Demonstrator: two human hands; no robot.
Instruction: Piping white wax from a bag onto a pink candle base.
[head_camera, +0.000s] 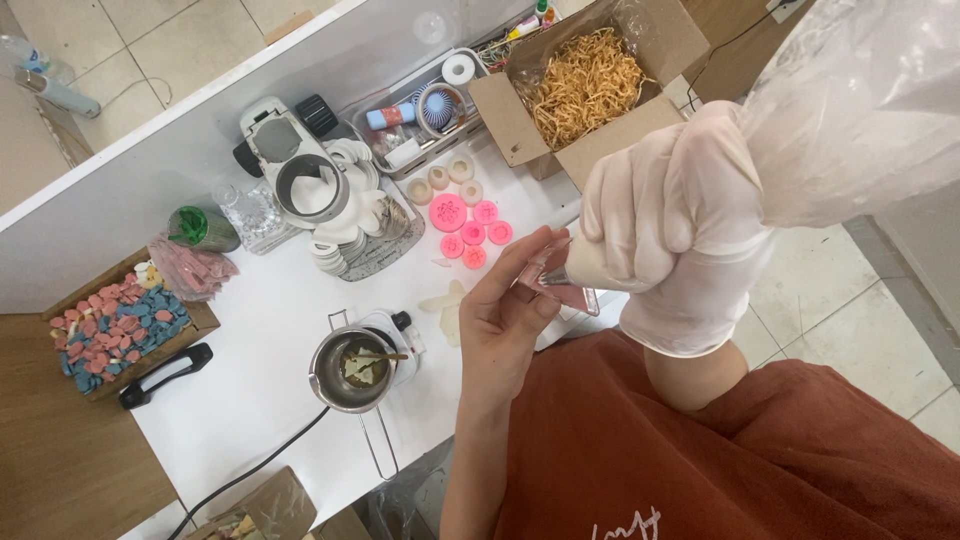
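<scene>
Your right hand (675, 225), in a pale glove, is clenched around the neck of a clear piping bag (850, 110). The bag bulges up and away toward the top right corner. It looks soft and full, so it will sag and squirt if you squeeze anywhere but just behind the tip; keep your fist where it is.

Your bare left hand (505, 310) has thumb and fingertips pinched together on a small clear glass mould (560, 280) held right at the bag's tip, above the edge of the white table (260, 340). The glass looks stiff, smooth and breakable, likely slippery if filling runs over it, so hold it by its rim and sides.

Beyond it lie 5 round pink discs (470, 230) and 4 cream rings (445, 178). An open cardboard box of tan shredded filling (585, 85) sits at the far edge, beside a clear tray of small bottles and tape (420, 110). Nearer you, a steel melting pot (350, 370) stands on a small hotplate. At far left a wooden box (115, 330) holds pink and blue pieces.
</scene>
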